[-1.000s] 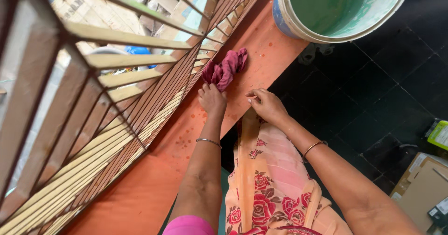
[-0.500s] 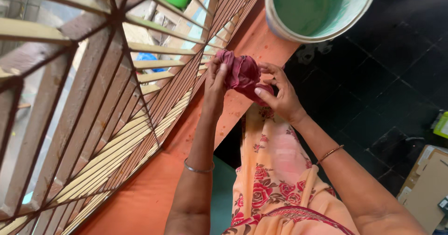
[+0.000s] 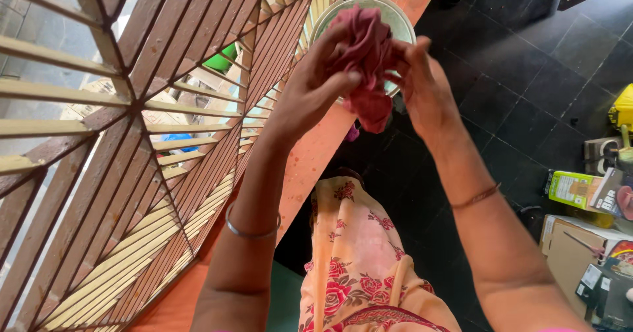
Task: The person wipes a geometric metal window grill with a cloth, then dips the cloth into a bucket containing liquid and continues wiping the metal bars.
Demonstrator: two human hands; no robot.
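Observation:
Both my hands hold a dark red cloth (image 3: pixel 366 61) up in front of me. My left hand (image 3: pixel 315 85) grips its left side with the thumb on top. On the cloth's right side my right hand (image 3: pixel 422 81) pinches it. The cloth hangs bunched between them, above an orange ledge (image 3: pixel 310 160). Behind the cloth stands a bucket (image 3: pixel 395 15) with a pale green inside, mostly hidden by the cloth and my hands.
A slatted wooden grille (image 3: pixel 132 141) fills the left side, along the orange ledge. A dark tiled floor (image 3: pixel 527 75) lies to the right. Cardboard boxes (image 3: pixel 573 253) and a yellow-green package (image 3: pixel 570 188) sit at the right edge.
My left hand lifted the cloth off the ledge, my right hand joined it, and both raised it higher. The view shifted, so the bucket now sits behind the cloth.

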